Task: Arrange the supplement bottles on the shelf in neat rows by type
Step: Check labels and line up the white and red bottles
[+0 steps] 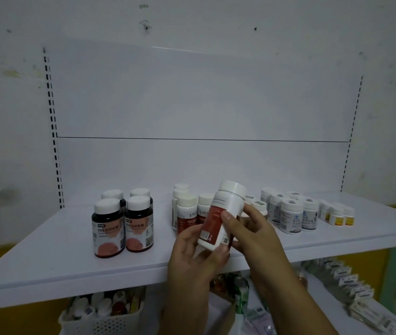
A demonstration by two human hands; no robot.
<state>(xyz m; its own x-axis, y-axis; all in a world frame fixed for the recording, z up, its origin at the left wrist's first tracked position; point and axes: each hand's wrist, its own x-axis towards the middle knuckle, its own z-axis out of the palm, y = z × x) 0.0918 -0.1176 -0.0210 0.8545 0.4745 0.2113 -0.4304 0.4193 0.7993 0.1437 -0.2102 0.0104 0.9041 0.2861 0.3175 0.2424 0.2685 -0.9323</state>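
Obs., head cam: red-label white bottle [221, 213] was held off the shelf [47, 250], above its front edge, roughly mid-width. Both hands were on it. L hand [192, 252] cupped the base, fingers curled under and round the lower body. R hand [252, 228] gripped the mid body, thumb across the label and fingers wrapped behind. Neither hand was free. Long axis was tilted, not upright: cap up, leaning right and away from the person; base down-left, toward the L palm. Key relation: the matching group of red-label bottles [187, 211] stood on the shelf just behind and slightly left of the held one, partly hidden by it and by the L hand. Judged: the move needed was short, fwd and a little left, w/ the axis brought to vertical before set-down. L hand was nearer the group; R hand had the better hold for righting the tilt. Exact free slot in that group: cannot tell, occluded. Other types stood apart: dark bottles [108, 228] well left, blue-label bottles [291, 216] to the right, small yellow-label bottles [336, 216] far right. Risk judged: base clipping a front neighbour if lowered while tilted.
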